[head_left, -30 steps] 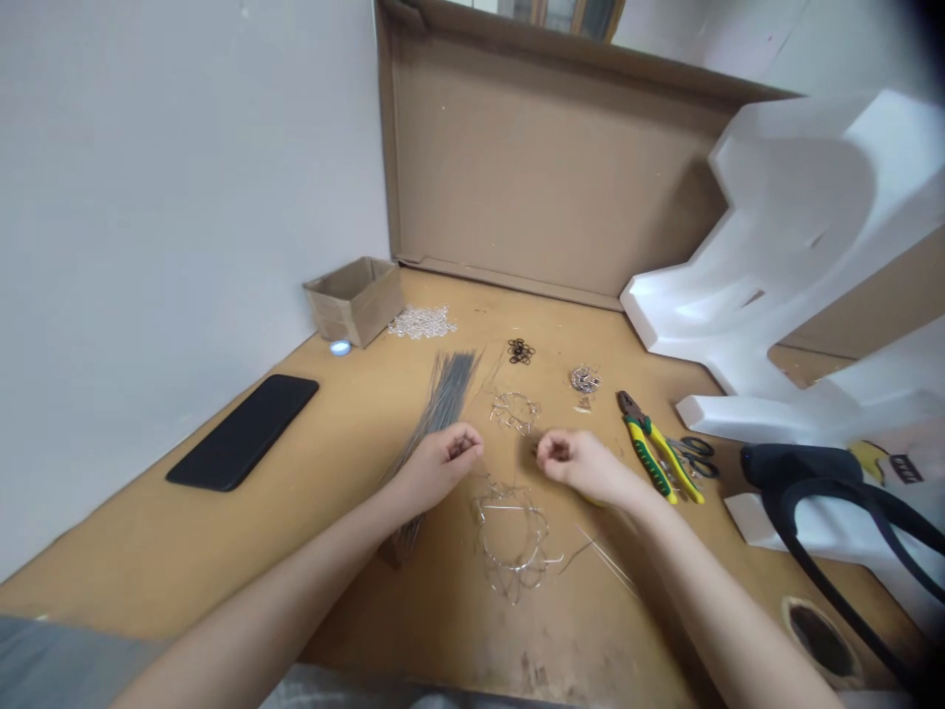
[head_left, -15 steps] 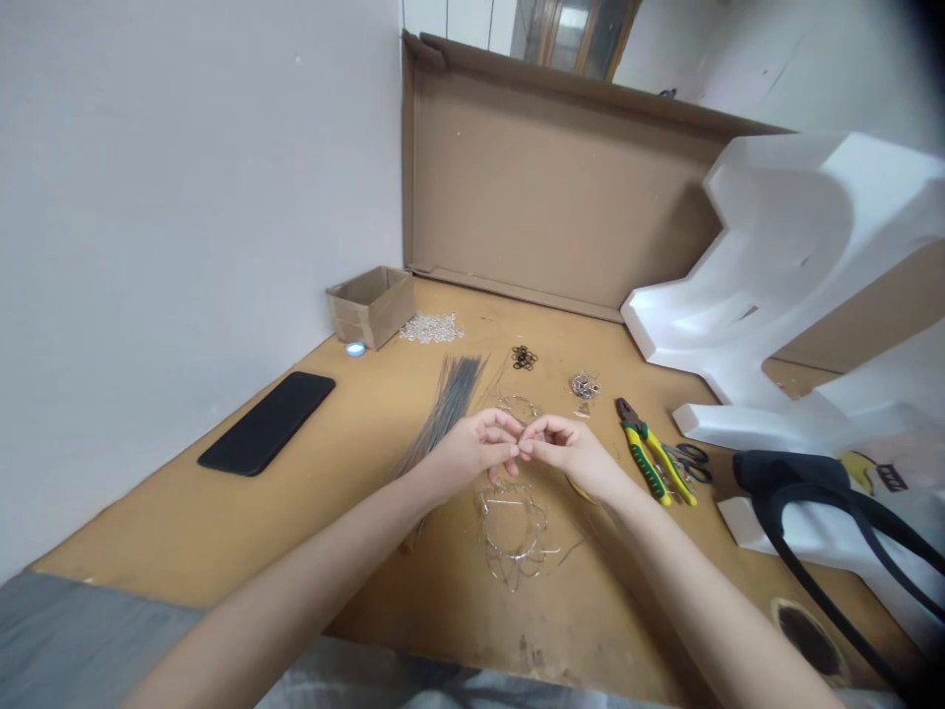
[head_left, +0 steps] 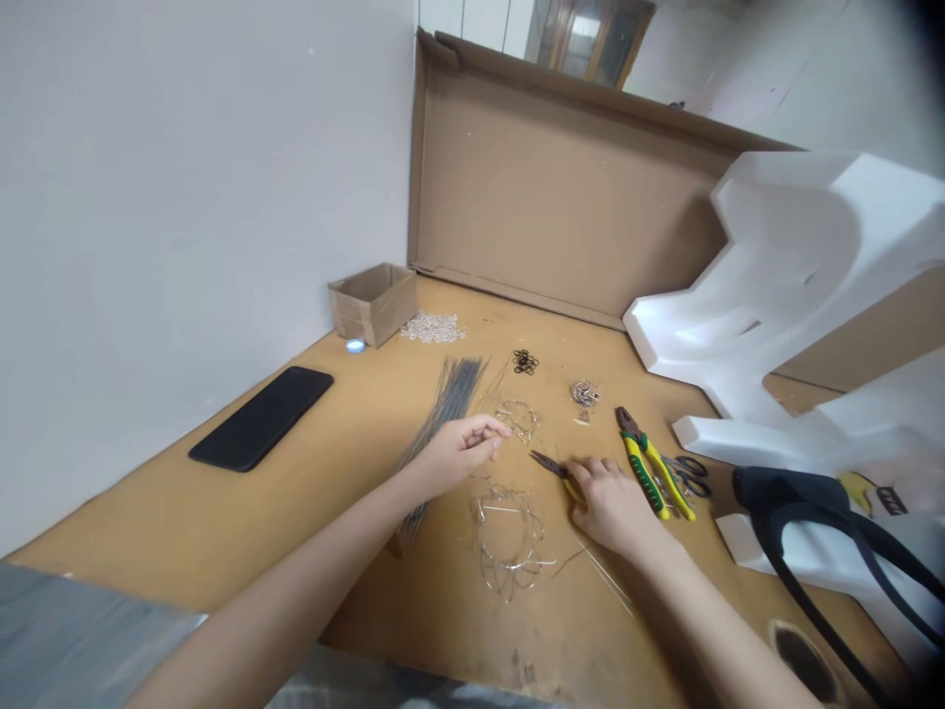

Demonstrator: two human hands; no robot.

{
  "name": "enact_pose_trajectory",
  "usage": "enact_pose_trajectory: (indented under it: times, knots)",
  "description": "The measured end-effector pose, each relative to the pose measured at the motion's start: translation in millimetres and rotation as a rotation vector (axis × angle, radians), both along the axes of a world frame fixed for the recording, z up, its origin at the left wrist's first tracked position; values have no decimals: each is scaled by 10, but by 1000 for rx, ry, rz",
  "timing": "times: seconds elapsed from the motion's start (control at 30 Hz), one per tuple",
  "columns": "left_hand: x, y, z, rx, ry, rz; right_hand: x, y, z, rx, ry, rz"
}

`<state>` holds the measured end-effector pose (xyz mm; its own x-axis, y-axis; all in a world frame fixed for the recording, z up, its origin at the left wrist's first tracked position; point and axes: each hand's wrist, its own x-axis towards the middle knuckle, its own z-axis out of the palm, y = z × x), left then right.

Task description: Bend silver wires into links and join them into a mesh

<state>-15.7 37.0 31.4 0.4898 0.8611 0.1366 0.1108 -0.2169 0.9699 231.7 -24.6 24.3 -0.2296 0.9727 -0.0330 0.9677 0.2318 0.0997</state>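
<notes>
Two pliers are on the table (head_left: 376, 404): one needle-nose pair (head_left: 547, 463) beneath the right hand (head_left: 609, 504), one green-handled pair (head_left: 645, 475) farther right. One left hand (head_left: 459, 455) hovers beside one wire bundle (head_left: 456, 387). Neither hand's grip can be determined.

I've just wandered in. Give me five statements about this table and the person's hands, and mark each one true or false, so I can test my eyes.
1. The right hand is over the handle of the small dark-nosed pliers. True.
2. The left hand is gripping the green-and-yellow pliers. False: they lie on the table, to the right of both hands.
3. The clear little pieces lie beside the small cardboard box. True.
4. The black rings are inside that box. False: they lie in a pile on the table.
5. The bundle of grey wires is partly hidden by the left arm and hand. True.
</notes>
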Motion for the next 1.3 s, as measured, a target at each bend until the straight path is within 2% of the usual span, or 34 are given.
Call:
enact_pose_trajectory:
  times: [0.1,0.17,0.23,0.3,0.37,0.47,0.53,0.57,0.63,0.7,0.77,0.87,0.97,1.3]
  knots:
    - [12,-22,42,-23,13,-1,-28,77,35,20,-18,0]
    - [22,-36,63,-36,21,-13,-6,137,64,32,39,-59]
    - [27,-50,67,-32,21,-30,14,185,100,38,167,-147]
    - [26,-58,54,-11,25,-47,2,208,149,11,398,-217]
    - [15,-55,35,24,49,-65,-47,195,203,-99,751,-217]
    - [-31,-23,21,185,147,1,-140,119,246,-478,1312,-78]
    - [-77,7,26,393,239,73,-182,62,231,-738,1467,-16]
    - [-99,19,31,501,285,92,-195,41,213,-805,1509,-18]
    - [-125,24,40,665,363,63,-217,21,170,-773,1583,-64]
    - [-115,-5,44,784,446,10,-250,23,140,-591,1623,-120]
    - [-70,-64,41,886,540,-54,-304,29,133,-462,1568,-138]
    - [17,-162,27,996,648,-162,-409,23,151,-482,1451,-107]
    - [69,-217,7,1030,681,-204,-484,6,169,-555,1421,-80]
    - [56,-220,20,980,723,-122,-443,10,218,-542,1341,-51]
